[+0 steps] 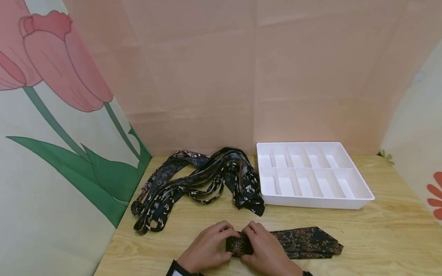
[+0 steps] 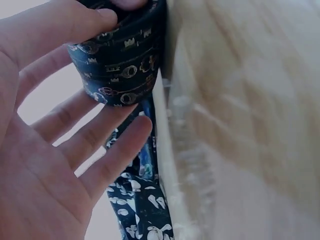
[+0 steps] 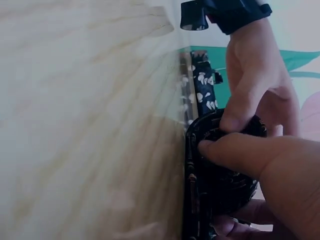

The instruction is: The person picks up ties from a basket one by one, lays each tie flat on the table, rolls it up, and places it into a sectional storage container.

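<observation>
A dark necktie with a small brownish pattern lies at the table's front, partly wound into a roll (image 1: 238,245). Its flat, pointed tail (image 1: 307,243) stretches off to the right. My left hand (image 1: 210,245) grips the roll's left side; in the left wrist view the thumb is at the rim of the coil (image 2: 117,72), while the lower fingers spread loosely beneath it. On the other side my right hand (image 1: 264,249) holds the roll, its thumb pressed into the coil in the right wrist view, close to the left thumb. Part of the tie is hidden under the right hand.
Several dark patterned neckties (image 1: 200,184) lie in a loose heap behind the left hand. At the back right stands a white tray (image 1: 310,202) divided into small compartments, close to the heap. A tan sheet (image 1: 207,76) hangs behind the wooden table (image 1: 390,222).
</observation>
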Demonstrator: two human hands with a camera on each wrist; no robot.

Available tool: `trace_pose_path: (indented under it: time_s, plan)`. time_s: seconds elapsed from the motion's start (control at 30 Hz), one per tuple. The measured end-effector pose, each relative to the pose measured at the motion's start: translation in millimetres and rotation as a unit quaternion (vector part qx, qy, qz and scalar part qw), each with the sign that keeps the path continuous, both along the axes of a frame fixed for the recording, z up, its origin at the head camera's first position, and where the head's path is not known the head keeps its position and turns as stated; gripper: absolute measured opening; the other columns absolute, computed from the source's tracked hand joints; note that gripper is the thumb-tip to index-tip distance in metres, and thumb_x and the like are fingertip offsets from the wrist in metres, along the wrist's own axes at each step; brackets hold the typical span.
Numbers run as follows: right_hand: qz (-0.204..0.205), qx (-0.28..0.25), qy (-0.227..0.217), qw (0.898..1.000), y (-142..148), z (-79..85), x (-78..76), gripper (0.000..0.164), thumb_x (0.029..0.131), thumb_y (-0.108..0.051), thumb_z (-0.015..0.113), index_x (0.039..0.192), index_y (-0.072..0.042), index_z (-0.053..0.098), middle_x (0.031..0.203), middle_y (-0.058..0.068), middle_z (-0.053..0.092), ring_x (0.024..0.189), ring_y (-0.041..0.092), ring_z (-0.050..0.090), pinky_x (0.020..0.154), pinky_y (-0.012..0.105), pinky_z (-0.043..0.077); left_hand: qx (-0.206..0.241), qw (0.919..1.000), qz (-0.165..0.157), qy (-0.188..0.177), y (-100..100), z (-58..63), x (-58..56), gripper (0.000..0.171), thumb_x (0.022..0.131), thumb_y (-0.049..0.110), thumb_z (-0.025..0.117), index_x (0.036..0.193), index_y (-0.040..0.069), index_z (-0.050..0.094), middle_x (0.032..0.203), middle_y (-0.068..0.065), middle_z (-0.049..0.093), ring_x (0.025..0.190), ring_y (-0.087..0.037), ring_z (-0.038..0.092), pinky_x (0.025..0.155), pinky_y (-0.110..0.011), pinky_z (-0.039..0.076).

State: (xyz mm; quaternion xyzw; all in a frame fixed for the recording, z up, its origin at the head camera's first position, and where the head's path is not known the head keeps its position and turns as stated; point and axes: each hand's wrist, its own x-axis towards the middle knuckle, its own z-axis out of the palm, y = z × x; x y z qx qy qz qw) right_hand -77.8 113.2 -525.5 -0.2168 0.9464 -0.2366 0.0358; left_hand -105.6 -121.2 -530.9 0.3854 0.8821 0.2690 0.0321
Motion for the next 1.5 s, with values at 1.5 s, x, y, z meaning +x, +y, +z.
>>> trace_pose_path:
  time_s: [1.5]
  plan:
    - [0.007, -0.016, 0.003, 1.000, 14, -1.2, -1.4, 0.053, 0.081, -0.046, 0.088, 0.124, -0.027, 0.065, 0.116, -0.014, 0.059, 0.099, 0.005, 0.054, 0.080, 0.035, 0.055, -0.027, 0.9962, 0.008, 0.082, 16, 2.7, 0.8, 0.046, 0.080, 0.032, 0.090, 0.122, 0.034, 0.071, 0.120, 0.015, 0.064, 0.109, -0.003, 0.059, 0.095, -0.026, 0.052]
